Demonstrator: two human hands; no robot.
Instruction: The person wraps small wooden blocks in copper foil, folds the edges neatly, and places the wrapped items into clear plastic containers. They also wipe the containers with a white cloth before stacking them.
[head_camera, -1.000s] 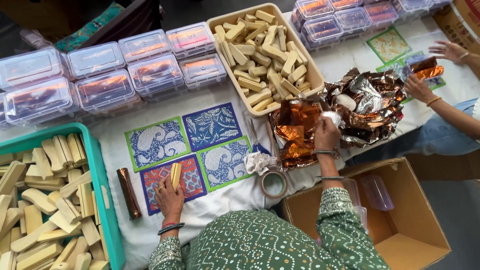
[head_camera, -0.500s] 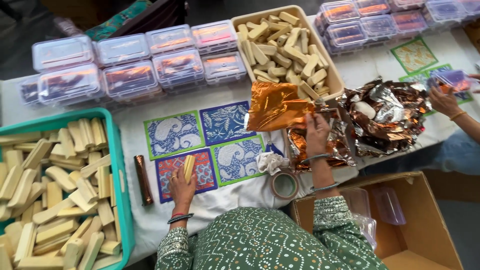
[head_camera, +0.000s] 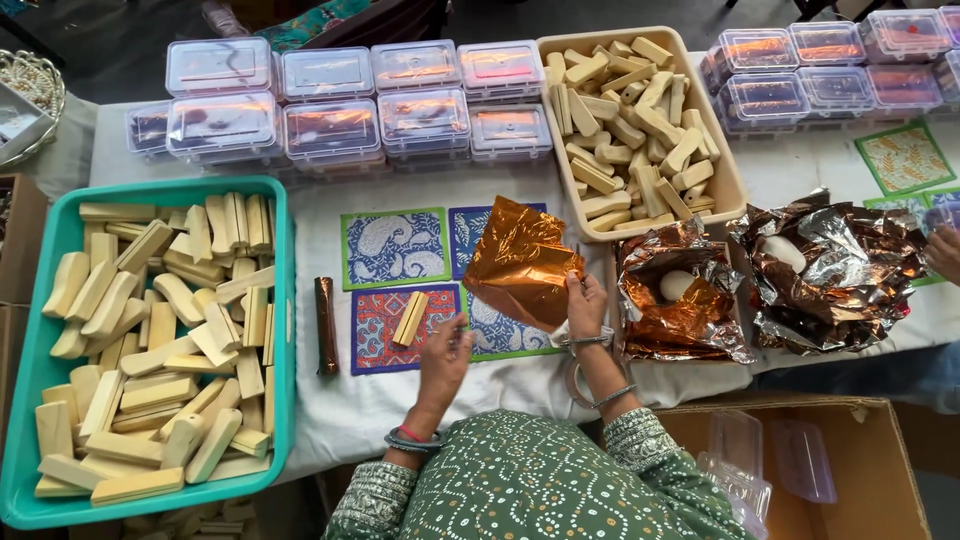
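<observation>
Right hand sits just right of frame centre, fingers pinched on the lower right edge of a crinkled copper foil sheet. Grip is narrow and closed on the foil, which stands lifted over the patterned cards. The sheet hangs at about 10 o'clock from that hand.

Left hand lies at 7 o'clock from the foil. Fingers are loosely curled and hold nothing; the fingertips rest near the edge of the red patterned card. A pale bar lies tilted on that card, just at 10 o'clock from the left hand and apart from it.

A green patterned card and a blue patterned card lie above the red one, flat on the white-covered desk. A slim brown wrapped stick lies upright in frame at 9 o'clock from the red card.

A teal tray full of pale bars takes the left edge. A beige tray of the same bars sits at 1 o'clock from the right hand. Clear lidded boxes line the top. A pile of loose foil sits just at 3 o'clock from the right hand. An open cardboard box stands at lower right.
</observation>
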